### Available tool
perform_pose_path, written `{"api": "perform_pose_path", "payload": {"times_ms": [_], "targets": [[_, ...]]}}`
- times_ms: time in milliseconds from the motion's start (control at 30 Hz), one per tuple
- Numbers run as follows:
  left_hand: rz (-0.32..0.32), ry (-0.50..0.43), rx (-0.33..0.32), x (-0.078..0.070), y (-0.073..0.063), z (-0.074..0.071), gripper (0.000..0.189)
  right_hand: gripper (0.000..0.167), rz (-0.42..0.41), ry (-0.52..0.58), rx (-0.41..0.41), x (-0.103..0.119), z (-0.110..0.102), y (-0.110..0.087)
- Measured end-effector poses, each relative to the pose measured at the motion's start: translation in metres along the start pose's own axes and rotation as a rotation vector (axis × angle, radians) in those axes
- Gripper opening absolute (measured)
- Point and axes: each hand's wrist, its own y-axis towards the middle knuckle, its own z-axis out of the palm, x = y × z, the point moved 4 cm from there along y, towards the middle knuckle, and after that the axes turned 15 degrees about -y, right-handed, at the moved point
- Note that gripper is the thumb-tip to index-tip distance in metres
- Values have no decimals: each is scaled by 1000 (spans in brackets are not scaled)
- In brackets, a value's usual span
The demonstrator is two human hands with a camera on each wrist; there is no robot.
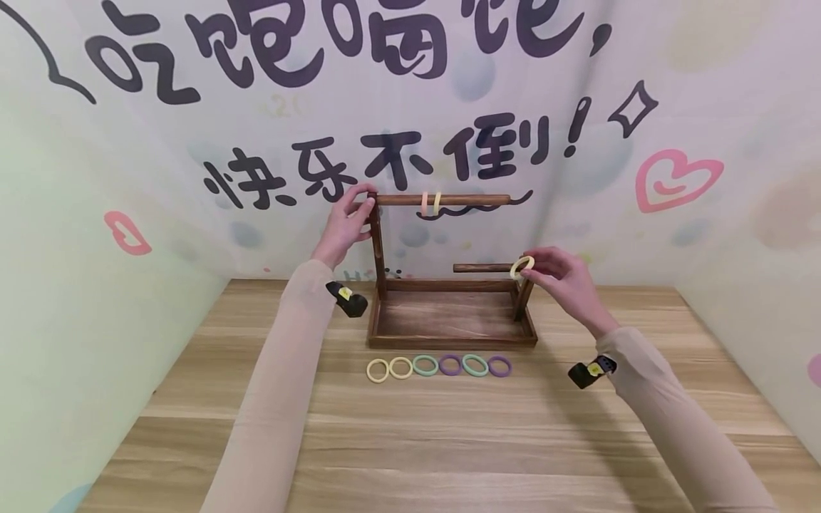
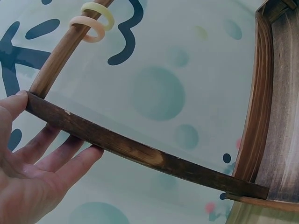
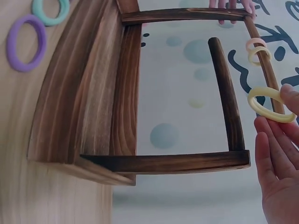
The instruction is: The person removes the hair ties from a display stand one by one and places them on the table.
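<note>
One yellow ring (image 3: 268, 115) sits pinched in the right hand (image 1: 569, 281).

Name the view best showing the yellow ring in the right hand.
Right wrist: the yellow ring appears largest there, pinched by the right hand. The head view shows it smaller; the left wrist view, not at all.

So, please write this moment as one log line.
left hand: holds tall post; right hand: pinches yellow ring; upper bar: two rings
</note>
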Motion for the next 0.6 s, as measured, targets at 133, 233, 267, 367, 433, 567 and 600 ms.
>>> {"api": "perform_pose_path", "payload": {"times_ms": [133,233,267,367,433,567,600], "targets": [[3,5,6,0,0,1,26,33,15,-19,26,-1,-2,-8],[-4,8,1,0,-1,1,26,33,23,-34,49,-3,-3,-16],[-7,11,1,0,-2,1,26,33,17,-40,54,-4,-3,-19],[-10,8,6,0,-2,2,26,31,11,-45,63,-8,-5,-28],[-4,6,7,0,-1,3,27,30,22,-50,64,-11,-7,-33],[14,14,-2,0,0,1,28,30,70,-63,79,-19,-8,-42],[14,17,-5,1,1,0,28,30,80,-61,84,-21,-8,-44]]}}
